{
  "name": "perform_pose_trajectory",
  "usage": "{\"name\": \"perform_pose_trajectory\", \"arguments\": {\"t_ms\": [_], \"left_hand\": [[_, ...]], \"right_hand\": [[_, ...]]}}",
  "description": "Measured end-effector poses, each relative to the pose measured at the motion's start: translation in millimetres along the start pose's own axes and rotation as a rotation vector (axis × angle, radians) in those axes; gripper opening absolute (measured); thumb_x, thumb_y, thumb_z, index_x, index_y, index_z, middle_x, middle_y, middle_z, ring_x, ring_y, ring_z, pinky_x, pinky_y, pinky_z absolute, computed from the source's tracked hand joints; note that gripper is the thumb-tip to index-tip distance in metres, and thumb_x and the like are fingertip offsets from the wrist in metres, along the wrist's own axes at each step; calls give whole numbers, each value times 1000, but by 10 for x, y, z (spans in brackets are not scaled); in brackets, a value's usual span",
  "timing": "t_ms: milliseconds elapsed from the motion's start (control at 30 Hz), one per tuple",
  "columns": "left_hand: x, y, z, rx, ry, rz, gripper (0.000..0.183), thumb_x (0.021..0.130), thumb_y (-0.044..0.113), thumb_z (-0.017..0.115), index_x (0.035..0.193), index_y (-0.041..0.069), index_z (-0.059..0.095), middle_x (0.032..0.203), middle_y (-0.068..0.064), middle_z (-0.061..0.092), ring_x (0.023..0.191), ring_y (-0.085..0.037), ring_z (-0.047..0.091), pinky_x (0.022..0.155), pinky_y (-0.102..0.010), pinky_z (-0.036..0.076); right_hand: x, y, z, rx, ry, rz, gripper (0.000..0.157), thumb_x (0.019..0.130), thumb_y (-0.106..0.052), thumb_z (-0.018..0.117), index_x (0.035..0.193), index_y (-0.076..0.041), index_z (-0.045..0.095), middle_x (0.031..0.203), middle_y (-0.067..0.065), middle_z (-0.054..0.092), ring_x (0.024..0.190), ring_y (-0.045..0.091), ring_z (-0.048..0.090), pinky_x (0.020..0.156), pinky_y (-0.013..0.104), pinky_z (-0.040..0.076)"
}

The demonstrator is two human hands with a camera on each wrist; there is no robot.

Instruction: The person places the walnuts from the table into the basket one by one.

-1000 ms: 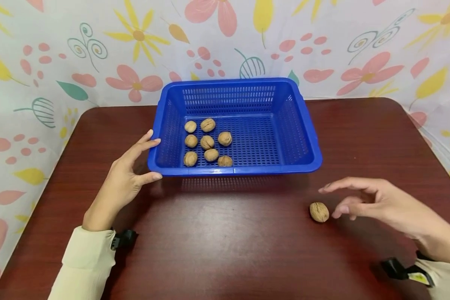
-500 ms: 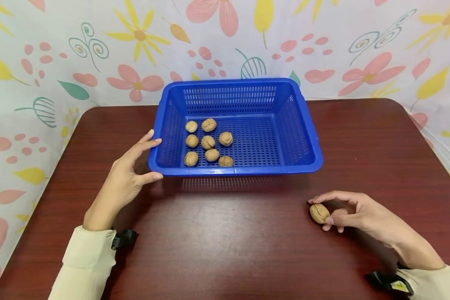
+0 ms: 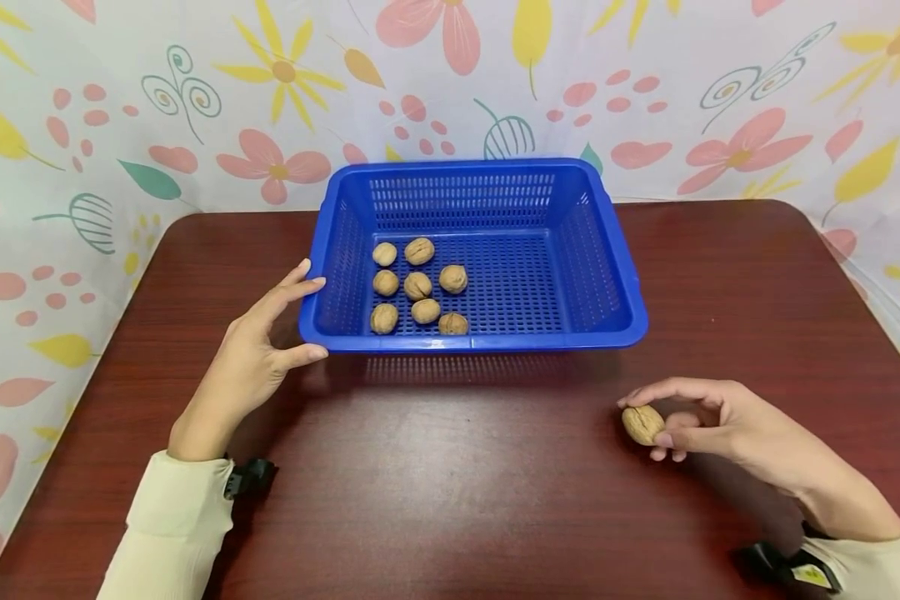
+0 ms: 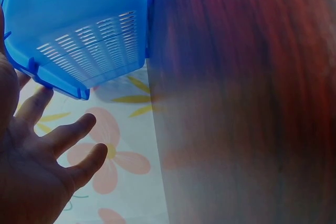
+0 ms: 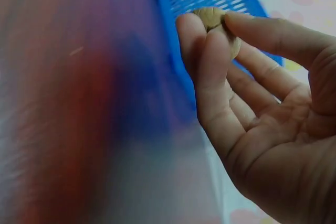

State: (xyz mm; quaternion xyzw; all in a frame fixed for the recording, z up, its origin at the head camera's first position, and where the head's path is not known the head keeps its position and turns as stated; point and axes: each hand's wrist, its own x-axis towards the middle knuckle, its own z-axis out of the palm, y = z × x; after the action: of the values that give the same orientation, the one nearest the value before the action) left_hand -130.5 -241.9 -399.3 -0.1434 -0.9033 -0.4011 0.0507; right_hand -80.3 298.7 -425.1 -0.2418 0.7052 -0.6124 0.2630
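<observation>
Between the thumb and fingertips of my right hand (image 3: 742, 429) is a pinched walnut (image 3: 642, 425), low over the right part of the table. The right wrist view shows the same walnut (image 5: 212, 18) partly covered by the fingers. At the front left corner of a blue plastic basket (image 3: 472, 342), my left hand (image 3: 251, 358) rests its thumb and fingertips against the rim, fingers spread and fairly straight. Several walnuts (image 3: 417, 286) lie on the left side of the basket floor. In the left wrist view, fingers touch the rim of the tilted-looking basket (image 4: 100, 51).
A dark reddish-brown table (image 3: 450, 500) carries the basket towards its back edge. Behind and beside the table hangs a white cloth (image 3: 615, 50) printed with flowers and leaves. Each wrist wears a black strap device (image 3: 249, 479).
My right hand has moved left to the walnut and closed its thumb and fingers on it, shifting it only slightly. The left hand and basket look unmoved.
</observation>
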Motion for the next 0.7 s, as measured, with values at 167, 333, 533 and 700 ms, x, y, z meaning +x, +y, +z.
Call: {"name": "perform_pose_trajectory", "arguments": {"t_ms": [167, 333, 533, 700], "left_hand": [[-1, 11, -2, 6, -1, -4, 74, 85, 18, 79, 154, 21, 53, 172, 2, 34, 158, -37, 32, 121, -66, 34], [-1, 14, -6, 11, -1, -3, 74, 85, 18, 79, 154, 21, 53, 172, 2, 34, 158, -37, 32, 120, -66, 35], [-2, 15, -5, 8, -3, -2, 73, 86, 19, 79, 154, 21, 52, 172, 1, 33, 158, -37, 32, 121, -67, 34], [-1, 2, 6, 9, 3, 10, 73, 85, 21, 79, 154, 20, 53, 172, 0, 34, 158, -38, 32, 121, -67, 33]], "right_hand": [[65, -255, -9, -28, -32, -49, 46, 99, 22, 48, 141, 6, 56, 128, 9, 73, 90, 21, 76, 71, 38, 65], [228, -611, -42, -106, -7, -97, 46, 97, 22, 50, 140, 6, 58, 132, 10, 72, 90, 20, 77, 69, 32, 63], [590, -1130, -69, -253, 82, -30, 40, 102, 7, 60, 141, -1, 61, 107, 18, 76, 86, 26, 76, 72, 36, 64], [1028, -1452, -121, -311, 114, 9, 36, 102, -3, 66, 138, -6, 66, 101, 18, 77, 86, 29, 76, 76, 36, 63]]}}
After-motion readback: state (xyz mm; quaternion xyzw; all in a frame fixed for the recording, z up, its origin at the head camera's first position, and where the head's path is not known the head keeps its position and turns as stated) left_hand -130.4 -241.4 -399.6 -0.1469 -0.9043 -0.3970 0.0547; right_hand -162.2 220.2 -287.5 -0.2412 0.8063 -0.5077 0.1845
